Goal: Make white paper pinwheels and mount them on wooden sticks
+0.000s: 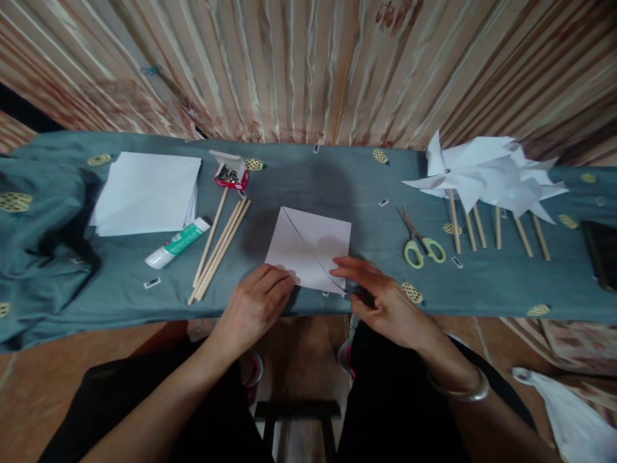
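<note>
A square sheet of white paper (315,247) lies near the front edge of the cloth-covered table. A dark diagonal line runs across it from the far left corner to the near right corner, faint in the middle; whether it is a cut or a crease, I cannot tell. My left hand (260,299) is closed at the sheet's near left corner, fingertips pinching its edge. Over the near right corner is my right hand (385,299), thumb and index finger apart, the index fingertip over the paper. Green-handled scissors (418,247) lie right of the sheet, blades pointing away.
Left of the sheet are wooden sticks (222,254), a glue tube (177,243), a small red box (231,173) of metal pins and a paper stack (147,193). Several paper pinwheels (501,173) on sticks lie at right. A dark phone-like object (600,254) sits at the right edge.
</note>
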Motion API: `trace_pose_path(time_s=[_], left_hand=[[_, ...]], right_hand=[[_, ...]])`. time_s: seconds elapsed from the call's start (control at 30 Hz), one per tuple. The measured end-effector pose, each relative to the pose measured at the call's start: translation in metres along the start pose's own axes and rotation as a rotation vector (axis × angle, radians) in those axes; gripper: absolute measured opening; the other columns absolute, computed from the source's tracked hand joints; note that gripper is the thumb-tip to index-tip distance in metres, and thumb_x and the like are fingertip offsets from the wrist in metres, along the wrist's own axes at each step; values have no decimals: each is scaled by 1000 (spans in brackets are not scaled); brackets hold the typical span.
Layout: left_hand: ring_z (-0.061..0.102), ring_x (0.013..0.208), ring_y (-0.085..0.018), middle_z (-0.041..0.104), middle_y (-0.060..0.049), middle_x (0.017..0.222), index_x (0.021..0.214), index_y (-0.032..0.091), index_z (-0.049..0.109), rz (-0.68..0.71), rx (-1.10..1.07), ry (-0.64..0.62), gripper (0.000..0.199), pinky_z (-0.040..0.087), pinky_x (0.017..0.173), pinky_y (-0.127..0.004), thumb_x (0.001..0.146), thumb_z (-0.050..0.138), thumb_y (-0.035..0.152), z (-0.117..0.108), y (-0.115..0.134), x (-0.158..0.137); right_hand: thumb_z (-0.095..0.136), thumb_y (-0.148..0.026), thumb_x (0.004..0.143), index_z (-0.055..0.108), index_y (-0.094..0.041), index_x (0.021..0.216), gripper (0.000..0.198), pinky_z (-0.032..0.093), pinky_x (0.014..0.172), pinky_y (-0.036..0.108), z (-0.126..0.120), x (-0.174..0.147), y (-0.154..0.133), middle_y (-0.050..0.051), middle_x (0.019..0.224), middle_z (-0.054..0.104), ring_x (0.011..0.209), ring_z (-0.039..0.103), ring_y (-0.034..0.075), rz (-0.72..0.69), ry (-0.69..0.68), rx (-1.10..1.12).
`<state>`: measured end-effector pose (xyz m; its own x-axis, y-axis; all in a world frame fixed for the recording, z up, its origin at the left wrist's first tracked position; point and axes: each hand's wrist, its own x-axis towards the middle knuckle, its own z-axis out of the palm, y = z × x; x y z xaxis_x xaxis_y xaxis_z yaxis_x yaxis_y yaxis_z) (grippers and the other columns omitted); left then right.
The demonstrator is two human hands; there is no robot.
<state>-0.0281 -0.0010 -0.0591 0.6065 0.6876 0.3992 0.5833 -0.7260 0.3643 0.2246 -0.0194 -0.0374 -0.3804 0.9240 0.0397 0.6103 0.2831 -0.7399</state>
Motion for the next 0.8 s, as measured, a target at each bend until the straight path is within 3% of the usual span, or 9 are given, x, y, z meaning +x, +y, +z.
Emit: trace_pose_path(time_s=[0.1,0.23,0.33,0.53,0.8], left_hand=[[62,92,-21,69,-11,99,106,13,63,-11,-14,-5,19,56,80,-36,90,53,13,-1,0,-3],[63,92,-21,69,-10,99,105,15,64,-33,-37,-14,19,57,81,-37,89,53,12,-2,3,-1],[63,92,-22,69,-11,101,106,14,63,-33,-54,-10,19,57,82,-39,88,55,15,-1,8,3],[62,92,-21,68,-11,103,130,12,47,-14,-132,-22,39,57,81,-38,91,51,12,7,21,8],[59,95,-22,66,-12,105,118,11,56,-54,-190,0,28,57,82,-39,90,53,10,12,19,5]], right_hand=[[61,-15,83,64,-27,116,35,44,105,47,8,1,-4,7,131,61,122,56,23,-7,19,34],[59,-20,88,70,-25,98,16,51,94,43,14,8,-6,6,108,72,104,65,22,5,110,100],[58,-22,89,70,-26,95,14,53,88,40,17,13,-6,4,97,72,94,67,20,28,135,134],[59,-25,89,69,-25,96,13,53,84,37,26,21,-9,4,93,72,90,67,21,80,186,92],[63,-24,87,61,-21,107,21,54,80,33,32,30,-16,5,89,71,85,67,19,104,250,-53]])
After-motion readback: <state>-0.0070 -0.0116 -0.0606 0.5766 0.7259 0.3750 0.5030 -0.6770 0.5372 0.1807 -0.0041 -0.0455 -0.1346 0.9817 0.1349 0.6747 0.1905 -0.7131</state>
